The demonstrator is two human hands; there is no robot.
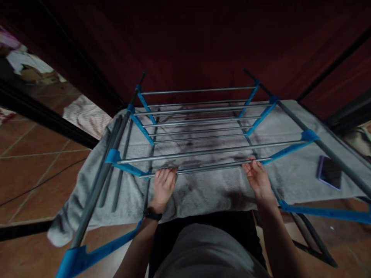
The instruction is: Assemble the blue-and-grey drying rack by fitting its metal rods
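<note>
A rack of grey metal tubes (199,153) and blue plastic brackets (285,151) stands in front of me. My left hand (164,186), with a dark watch on its wrist, is closed over the left part of a thin metal rod (211,167). That rod's left end lies by the left blue bracket (131,168). Near the rod's other end, my right hand (255,175) grips it between thumb and fingers, close to the right bracket. Whether the rod's ends sit inside the brackets I cannot tell.
A grey blanket (188,197) lies under the rack. Several loose tubes (118,189) rest on it at left, and a phone (329,172) at right. Beyond rises a dark red panel (197,46). Tiled floor (43,177) and a cable show at left.
</note>
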